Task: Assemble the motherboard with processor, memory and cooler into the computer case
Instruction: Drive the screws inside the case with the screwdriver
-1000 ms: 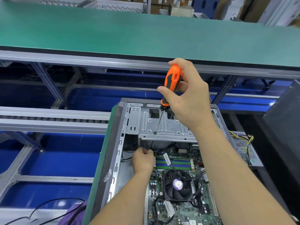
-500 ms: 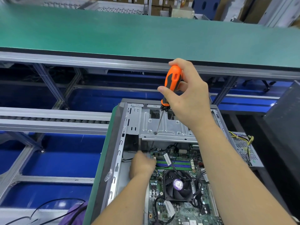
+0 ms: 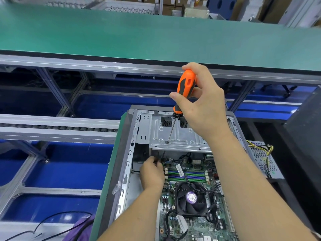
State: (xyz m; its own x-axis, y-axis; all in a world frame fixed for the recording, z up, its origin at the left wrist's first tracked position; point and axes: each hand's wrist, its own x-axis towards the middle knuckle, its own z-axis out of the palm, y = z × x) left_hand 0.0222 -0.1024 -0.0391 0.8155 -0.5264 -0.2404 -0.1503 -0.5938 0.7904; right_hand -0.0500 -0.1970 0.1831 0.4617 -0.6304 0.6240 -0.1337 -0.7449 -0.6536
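Observation:
The grey computer case (image 3: 119, 171) lies open on its side. Inside it sits the motherboard (image 3: 196, 228) with the black cooler fan (image 3: 191, 197) and the memory sticks (image 3: 186, 175). My right hand (image 3: 205, 108) grips the orange screwdriver (image 3: 186, 84) from above. Its shaft runs down through a hole in the metal drive bay plate (image 3: 180, 136) toward the board's far left corner. My left hand (image 3: 152, 176) is inside the case at that corner, fingers curled round the shaft's lower end. The tip is hidden behind them.
A power supply (image 3: 262, 159) with yellow wires lies right of the case, beside a dark panel (image 3: 305, 136). A green-topped bench (image 3: 156, 35) runs across the back. A roller rail (image 3: 57, 129) and blue bins are to the left, with a black cable (image 3: 57, 218) below them.
My left hand slid a little back from the board's corner, then reached up to the shaft's lower end again. The right hand and screwdriver have barely moved.

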